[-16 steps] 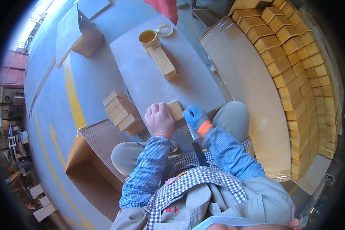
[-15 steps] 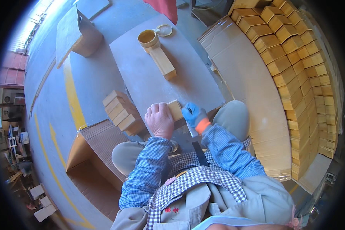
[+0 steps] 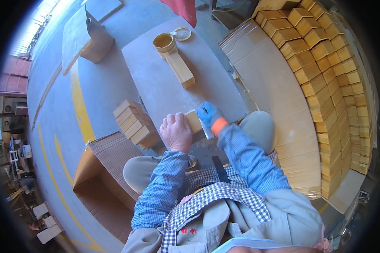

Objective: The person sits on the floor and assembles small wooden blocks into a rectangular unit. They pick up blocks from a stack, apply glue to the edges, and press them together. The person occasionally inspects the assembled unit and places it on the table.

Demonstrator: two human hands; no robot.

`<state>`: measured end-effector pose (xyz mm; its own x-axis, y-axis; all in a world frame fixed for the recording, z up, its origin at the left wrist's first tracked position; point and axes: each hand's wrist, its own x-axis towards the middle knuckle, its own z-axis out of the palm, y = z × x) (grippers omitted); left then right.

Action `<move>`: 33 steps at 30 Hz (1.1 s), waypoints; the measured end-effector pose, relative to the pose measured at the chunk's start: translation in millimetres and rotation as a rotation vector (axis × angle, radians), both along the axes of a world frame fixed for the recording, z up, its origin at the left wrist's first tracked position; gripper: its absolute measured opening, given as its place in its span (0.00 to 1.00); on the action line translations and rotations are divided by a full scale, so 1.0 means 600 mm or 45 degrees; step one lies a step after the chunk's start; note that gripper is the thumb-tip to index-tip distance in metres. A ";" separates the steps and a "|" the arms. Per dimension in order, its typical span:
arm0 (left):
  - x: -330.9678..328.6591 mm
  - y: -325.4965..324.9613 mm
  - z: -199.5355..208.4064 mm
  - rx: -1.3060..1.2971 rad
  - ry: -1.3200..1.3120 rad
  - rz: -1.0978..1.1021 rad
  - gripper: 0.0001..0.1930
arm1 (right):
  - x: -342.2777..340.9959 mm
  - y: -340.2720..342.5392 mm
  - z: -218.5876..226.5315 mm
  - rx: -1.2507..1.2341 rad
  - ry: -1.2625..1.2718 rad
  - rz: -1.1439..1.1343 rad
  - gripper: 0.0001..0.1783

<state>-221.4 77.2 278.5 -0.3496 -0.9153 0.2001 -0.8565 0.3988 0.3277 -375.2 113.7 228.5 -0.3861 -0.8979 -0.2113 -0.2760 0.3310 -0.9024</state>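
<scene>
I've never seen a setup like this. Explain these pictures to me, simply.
There is no machine here: you are looking at a person's own two hands. All the pictures come from one wide camera worn on the head, looking down, so straight edges appear bent.

The left hand is bare and grips a wooden block at the near edge of the table. The right hand wears a blue glove with an orange cuff, and seems to hold a pale strip beside the block.

Farther up the table are an open tub, a round lid and a longer piece of wood. Many stacked blocks stand at the right.
</scene>
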 end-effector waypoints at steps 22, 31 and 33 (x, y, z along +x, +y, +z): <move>0.050 0.009 0.030 0.065 -0.027 -0.345 0.46 | -0.027 0.125 -0.057 -0.046 -0.383 0.084 0.09; 0.246 0.036 -0.107 0.663 1.958 0.970 0.33 | -0.034 0.088 -0.085 -0.170 -0.600 -0.120 0.06; 0.290 0.018 -0.175 0.811 2.368 1.277 0.35 | -0.032 0.091 -0.082 -0.111 -0.540 -0.123 0.05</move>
